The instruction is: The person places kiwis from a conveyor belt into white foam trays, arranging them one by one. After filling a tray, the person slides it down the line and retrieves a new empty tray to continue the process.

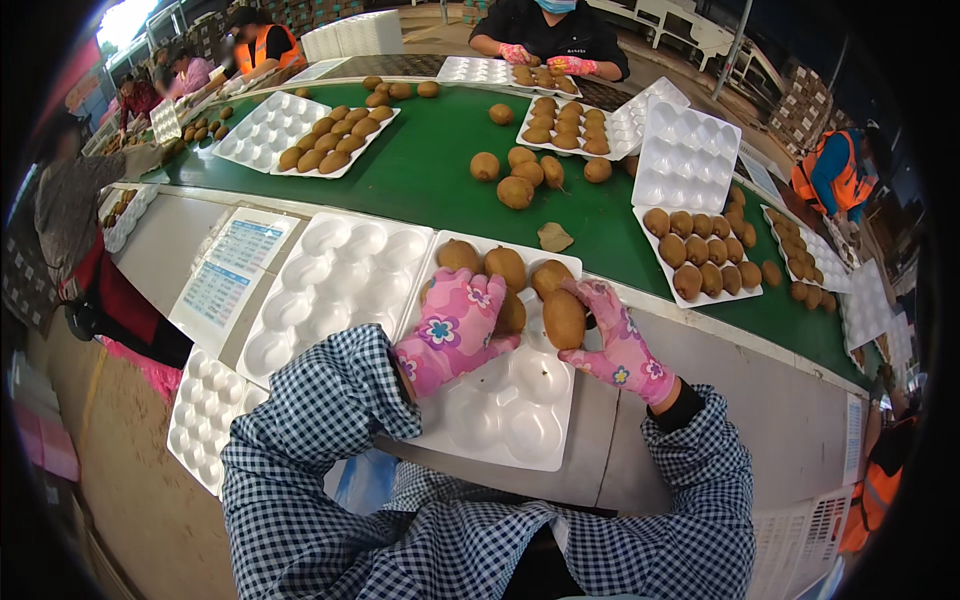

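An open white moulded plastic fruit tray (465, 420) lies before me, its dimpled left half (330, 277) bare. Brown kiwifruit fill the far rows of the right half, and the near cups hold none. My right hand (622, 345), in a pink flowered glove, grips a kiwifruit (564, 319) between thumb and fingers over the tray's right edge. My left hand (454, 330), gloved alike, rests over the tray with thumb and fingers around another kiwifruit (511, 313). That hand partly hides the fruit beneath it.
A green conveyor belt (420, 150) runs beyond the metal ledge, carrying loose kiwifruit (516, 193), filled trays (705, 255) and a dry leaf (555, 237). A printed sheet (232, 270) lies left. Across the belt a gloved person (555, 37) handles fruit. A plastic crate (795, 540) stands at lower right.
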The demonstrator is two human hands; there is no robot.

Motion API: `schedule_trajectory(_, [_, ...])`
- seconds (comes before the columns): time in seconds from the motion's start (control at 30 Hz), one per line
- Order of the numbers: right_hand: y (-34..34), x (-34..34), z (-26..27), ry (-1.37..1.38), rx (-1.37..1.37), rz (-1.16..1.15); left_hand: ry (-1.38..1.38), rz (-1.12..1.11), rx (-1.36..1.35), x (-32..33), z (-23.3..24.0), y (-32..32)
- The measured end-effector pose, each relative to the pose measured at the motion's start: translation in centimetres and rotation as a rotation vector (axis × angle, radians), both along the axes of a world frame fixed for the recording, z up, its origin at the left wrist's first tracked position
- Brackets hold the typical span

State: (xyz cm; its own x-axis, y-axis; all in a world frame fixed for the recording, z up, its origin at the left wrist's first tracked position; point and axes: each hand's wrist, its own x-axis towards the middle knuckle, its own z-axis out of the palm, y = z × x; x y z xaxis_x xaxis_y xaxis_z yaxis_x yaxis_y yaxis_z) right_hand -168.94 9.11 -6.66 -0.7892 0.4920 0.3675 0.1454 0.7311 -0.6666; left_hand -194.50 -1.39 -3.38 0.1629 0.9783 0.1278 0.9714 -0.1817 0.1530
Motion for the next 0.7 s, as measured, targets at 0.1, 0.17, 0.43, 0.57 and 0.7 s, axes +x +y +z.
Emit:
schedule_trajectory(0.1, [-0.4,-1.3,0.1,-0.095,0.155,-0.062,-0.116,0.032,0.08,-0.6,-0.4,-0.1])
schedule_trajectory(0.17, [-0.4,-2.3,0.5,-0.11,0.175,-0.028,-0.107,0.014,0.101,-1.8,-0.5,-0.3])
schedule_trajectory(0.43, [2.0,-6.8,1.5,-0.169,0.268,0.09,-0.074,-0.025,0.095,-4.5,-1.3,-0.6])
schedule_trajectory(0.57, [10.2,-11.9,1.9,-0.068,0.404,-0.31,-0.09,-0.022,0.093,-5.9,-1.8,-0.9])
schedule_trajectory(0.7, [17.1,-16.5,0.8,-0.658,0.482,-0.384,-0.094,-0.035,0.117,-7.5,-2.1,-1.1])
